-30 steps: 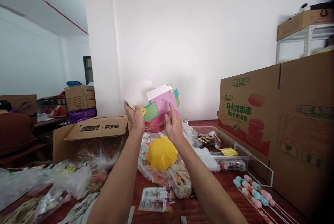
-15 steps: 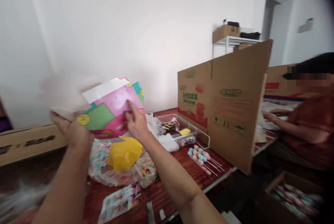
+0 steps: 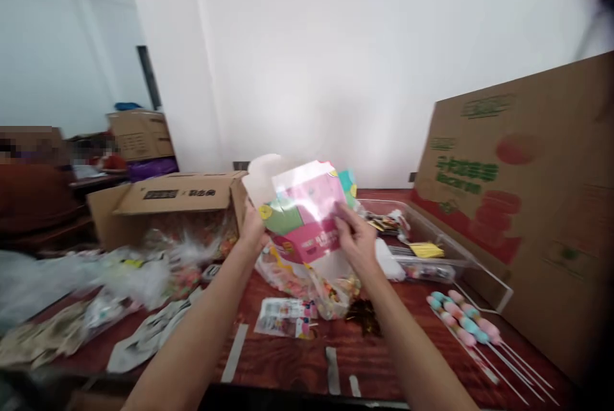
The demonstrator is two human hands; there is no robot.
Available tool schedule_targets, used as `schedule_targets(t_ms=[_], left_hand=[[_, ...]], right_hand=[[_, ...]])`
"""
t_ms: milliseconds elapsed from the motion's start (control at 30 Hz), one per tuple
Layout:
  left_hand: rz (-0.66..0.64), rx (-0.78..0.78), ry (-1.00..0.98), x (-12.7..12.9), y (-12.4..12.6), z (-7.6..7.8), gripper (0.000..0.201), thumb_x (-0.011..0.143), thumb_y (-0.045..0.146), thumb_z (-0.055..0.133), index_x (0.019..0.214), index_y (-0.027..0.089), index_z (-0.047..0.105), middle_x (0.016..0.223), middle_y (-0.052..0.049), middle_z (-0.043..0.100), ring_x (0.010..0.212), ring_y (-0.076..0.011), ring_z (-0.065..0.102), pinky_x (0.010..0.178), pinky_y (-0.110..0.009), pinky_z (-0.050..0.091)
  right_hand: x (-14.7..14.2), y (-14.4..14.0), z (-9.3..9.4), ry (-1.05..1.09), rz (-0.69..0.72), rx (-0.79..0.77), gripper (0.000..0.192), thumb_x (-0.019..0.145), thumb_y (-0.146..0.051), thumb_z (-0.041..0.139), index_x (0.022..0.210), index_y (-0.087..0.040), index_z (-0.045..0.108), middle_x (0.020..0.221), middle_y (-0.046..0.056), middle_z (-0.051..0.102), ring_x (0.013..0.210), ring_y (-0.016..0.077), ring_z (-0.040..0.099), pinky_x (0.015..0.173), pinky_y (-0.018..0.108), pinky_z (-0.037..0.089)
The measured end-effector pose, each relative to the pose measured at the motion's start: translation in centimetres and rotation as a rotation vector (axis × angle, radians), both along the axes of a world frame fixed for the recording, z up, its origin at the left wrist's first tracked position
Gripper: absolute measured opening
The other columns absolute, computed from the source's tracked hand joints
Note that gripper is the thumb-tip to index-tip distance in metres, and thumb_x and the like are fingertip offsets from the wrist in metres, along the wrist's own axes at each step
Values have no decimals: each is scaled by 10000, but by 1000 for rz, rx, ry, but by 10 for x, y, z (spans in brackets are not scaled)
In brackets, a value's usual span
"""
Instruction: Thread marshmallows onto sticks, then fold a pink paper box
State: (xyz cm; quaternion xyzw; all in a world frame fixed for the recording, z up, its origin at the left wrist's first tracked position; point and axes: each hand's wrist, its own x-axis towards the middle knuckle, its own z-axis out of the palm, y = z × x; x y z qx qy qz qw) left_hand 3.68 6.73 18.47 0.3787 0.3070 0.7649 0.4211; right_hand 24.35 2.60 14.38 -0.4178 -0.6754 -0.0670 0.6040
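Note:
Both my hands hold a colourful paper box (image 3: pixel 307 213), pink with green and teal panels and a white flap, raised above the red-brown table (image 3: pixel 292 360). My left hand (image 3: pixel 253 229) grips its left side. My right hand (image 3: pixel 355 238) pinches its lower right part. Under the box lies a clear bag of mixed candies (image 3: pixel 311 283).
An open carton (image 3: pixel 173 203) with candy bags stands at the left. A clear tray (image 3: pixel 432 251) of small packets and a big Macaron carton (image 3: pixel 522 187) are at the right. Pastel candy skewers (image 3: pixel 463 321) lie near the right edge. A person sits at far left (image 3: pixel 33 187).
The view swung right, then back left and down. The box came lower and nearer the table. The yellow bowl-shaped thing seen before is hidden now.

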Motion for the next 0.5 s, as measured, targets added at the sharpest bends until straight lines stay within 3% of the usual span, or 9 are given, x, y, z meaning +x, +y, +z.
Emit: schedule_targets(t_ms=[67,167,233,333,500], left_hand=[[-72,-75,-27,-3,-6,-18,685,680,184,725,1304,285,462,1036,-36,705,797,-156,684,706,-273,566],[-177,-122,-36,-3,-24,-44,781,628,118,755,1331,297,468,950,-27,726,728,-154,683,665,-258,562],[-238,-146,-53,-1,-38,-60,845,627,106,756,1379,308,428,966,-27,732,716,-149,685,668,-256,564],[-368,-170,-79,1,-58,-76,912,645,129,753,1437,348,357,1035,-20,733,709,-141,694,673,-259,568],[-554,-204,-9,-3,-83,-91,884,634,161,780,1429,321,429,1010,1,746,806,-211,715,690,-290,571]], right_hand=[[15,4,-27,130,-72,63,426,922,-353,502,1290,-161,600,944,87,702,782,183,645,740,342,545],[24,-1,-61,100,-209,69,506,935,-407,485,1376,-162,531,1211,169,608,1114,272,571,940,493,477],[19,-9,-75,52,-145,-9,528,977,-389,396,1464,-186,424,1371,178,517,1276,283,475,1031,534,409],[4,-20,-89,4,-11,-113,570,998,-359,343,1546,-240,246,1494,143,418,1354,270,410,1083,545,363],[-9,-47,-102,-180,32,-6,669,954,-467,399,1559,-249,214,1532,136,338,1401,385,293,1098,660,247]])
